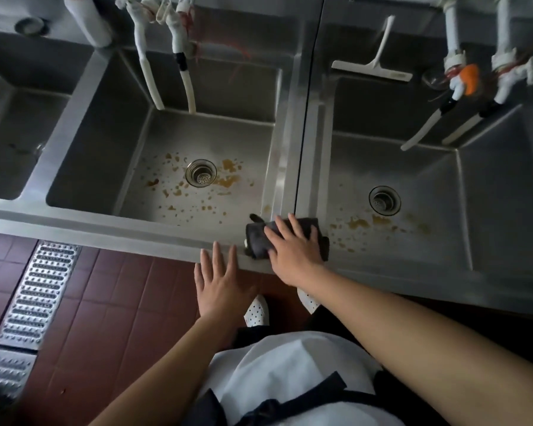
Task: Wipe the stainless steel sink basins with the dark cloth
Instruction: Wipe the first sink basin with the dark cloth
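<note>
Right hand: the right hand [293, 247] lies palm-down on the dark cloth [260, 239], fingers straight and slightly spread, pressing it flat rather than curling round it.
Dark cloth: it sits bunched on the front rim where the two steel units meet, at about 5 o'clock from the middle basin's drain [201, 173] and 8 o'clock from the right basin's drain [384, 200].
Left hand: the left hand [220, 281] is just beside the cloth at its 8 o'clock, fingers straight and spread, fingertips on the front edge of the sink; it holds nothing.
Middle basin: the middle basin [154, 192] has yellow-brown spots scattered around its drain, thickest at 3 o'clock.
Right basin: the right basin [462, 210] shows similar spots along its near floor, at 6 to 7 o'clock from its drain.
Left basin: a third basin [3, 142] is partly in view at the far left.
Squeegee: a white squeegee [373, 69] rests on the back ledge at 12 o'clock from the right basin.
Hoses: white tap hoses [150, 78] hang into the middle basin; others hang into the right one.
Floor: a metal drain grate [37, 290] lies in red tile.
</note>
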Tool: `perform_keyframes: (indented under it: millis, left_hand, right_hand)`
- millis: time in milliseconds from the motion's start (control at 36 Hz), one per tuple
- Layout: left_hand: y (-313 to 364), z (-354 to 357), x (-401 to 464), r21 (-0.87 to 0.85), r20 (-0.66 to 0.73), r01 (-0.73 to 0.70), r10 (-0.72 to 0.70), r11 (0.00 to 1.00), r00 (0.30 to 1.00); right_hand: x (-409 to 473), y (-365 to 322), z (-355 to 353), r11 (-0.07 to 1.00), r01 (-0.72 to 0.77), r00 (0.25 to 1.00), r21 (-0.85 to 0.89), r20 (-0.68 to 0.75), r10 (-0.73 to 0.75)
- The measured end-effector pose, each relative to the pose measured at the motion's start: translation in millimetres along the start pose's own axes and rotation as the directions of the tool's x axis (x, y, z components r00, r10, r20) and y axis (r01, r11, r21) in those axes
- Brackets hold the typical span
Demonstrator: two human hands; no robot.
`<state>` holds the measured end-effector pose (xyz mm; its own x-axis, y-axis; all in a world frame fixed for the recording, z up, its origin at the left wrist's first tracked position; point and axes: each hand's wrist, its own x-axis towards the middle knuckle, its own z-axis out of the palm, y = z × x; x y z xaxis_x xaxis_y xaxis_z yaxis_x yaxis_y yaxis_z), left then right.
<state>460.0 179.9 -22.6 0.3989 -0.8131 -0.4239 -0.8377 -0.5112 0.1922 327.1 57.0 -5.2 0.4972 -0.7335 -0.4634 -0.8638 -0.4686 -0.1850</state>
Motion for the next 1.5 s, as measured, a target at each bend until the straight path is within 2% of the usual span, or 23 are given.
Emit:
perform_keyframes:
  millis: [167, 278, 417, 556, 639, 694, 806, 889, 1000, 1167, 1333, 1500]
  left_hand:
    - [-28, -6, -5, 0.143, 0.032, -0.097, 0.094, 0.985, 0.995]
    - [-31, -4, -2, 0.138, 0.056, -0.108, 0.101, 0.984, 0.993]
    - [-33, 3, 0, 0.095, 0.003, -0.112, 0.113, 0.989, 0.994]
    - [-35, -2, -2, -0.047, -0.071, -0.121, 0.117, 0.992, 0.991]
    - [-37, -10, -5, -0.232, -0.173, -0.028, -0.013, 0.972, 0.985]
    - [-46, -14, -6, -0.271, -0.195, 0.061, -0.116, 0.961, 0.974]
    - [-75, -21, -4, -0.257, -0.101, 0.247, -0.280, 0.934, 0.955]
    - [-89, -27, -4, -0.243, -0.056, 0.314, -0.336, 0.918, 0.940]
    - [-90, -30, -2, -0.231, -0.070, 0.319, -0.343, 0.919, 0.937]
    - [-81, -32, 4, -0.329, -0.119, 0.313, -0.368, 0.891, 0.922]
    - [-50, -37, 8, -0.464, -0.202, 0.275, -0.403, 0.842, 0.893]
    - [7, -51, 18, -0.527, -0.241, 0.197, -0.368, 0.827, 0.898]
  right_hand:
    - [70, 7, -52, 0.994, -0.109, 0.993, 0.023, 0.039, 0.108]
    - [115, 18, -85, 0.985, -0.163, 0.986, 0.063, 0.041, 0.160]
    - [134, 18, -95, 0.976, -0.205, 0.978, 0.076, 0.056, 0.201]
    - [97, 16, -63, 0.996, -0.090, 0.996, 0.011, 0.017, 0.089]
    - [59, 8, -32, 0.999, 0.047, 0.998, -0.014, 0.030, -0.047]
    - [30, 0, -7, 0.991, 0.133, 0.991, -0.021, 0.033, -0.132]
    - [-3, -16, 24, 0.997, 0.067, 0.998, 0.034, -0.013, -0.066]
    - [4, -35, 25, 0.997, 0.024, 1.000, 0.074, 0.001, -0.024]
    - [29, -73, 18, 0.983, 0.121, 0.988, 0.140, 0.076, -0.132]
    - [55, -100, 11, 0.950, 0.242, 0.949, 0.199, 0.155, -0.274]
    - [31, -57, 9, 0.921, 0.374, 0.918, 0.113, 0.097, -0.384]
    - [-5, 35, 5, 0.871, 0.492, 0.870, 0.013, 0.041, -0.492]
